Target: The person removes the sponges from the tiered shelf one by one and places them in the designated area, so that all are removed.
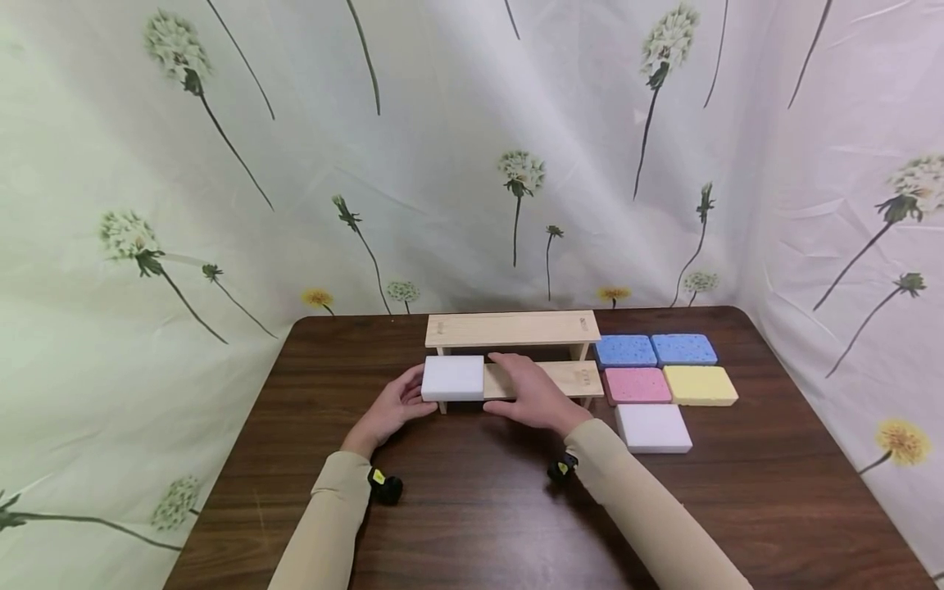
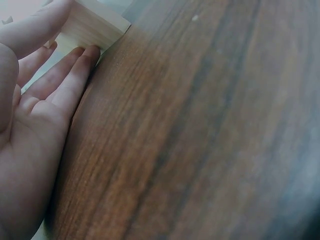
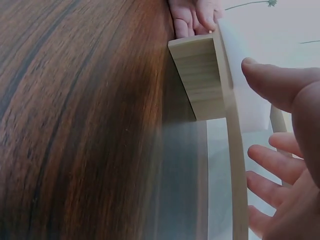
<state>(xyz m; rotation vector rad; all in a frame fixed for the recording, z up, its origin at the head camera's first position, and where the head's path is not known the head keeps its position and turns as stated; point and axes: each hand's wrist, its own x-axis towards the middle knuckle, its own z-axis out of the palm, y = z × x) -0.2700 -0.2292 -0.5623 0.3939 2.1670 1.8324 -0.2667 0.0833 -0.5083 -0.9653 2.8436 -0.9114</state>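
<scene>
A white sponge block (image 1: 453,378) lies flat on the left end of the lower step of a small wooden two-step shelf (image 1: 542,379). To its left is my left hand (image 1: 391,414), fingers extended beside the shelf's end. The left wrist view shows those fingertips (image 2: 91,52) close to the wooden end leg (image 2: 92,25); whether they touch is unclear. My right hand (image 1: 533,393) is at the block's right side, thumb and fingers spread. In the right wrist view nothing is between its fingers (image 3: 272,162), and the thumb is near the white block (image 3: 245,95).
Right of the shelf, two blue sponges (image 1: 625,351) lie side by side, with a pink sponge (image 1: 637,385) and a yellow sponge (image 1: 701,385) in front. Nearer me lies another white sponge block (image 1: 653,428). All stand on a dark wooden table (image 1: 457,508) before a flower-print curtain (image 1: 442,164).
</scene>
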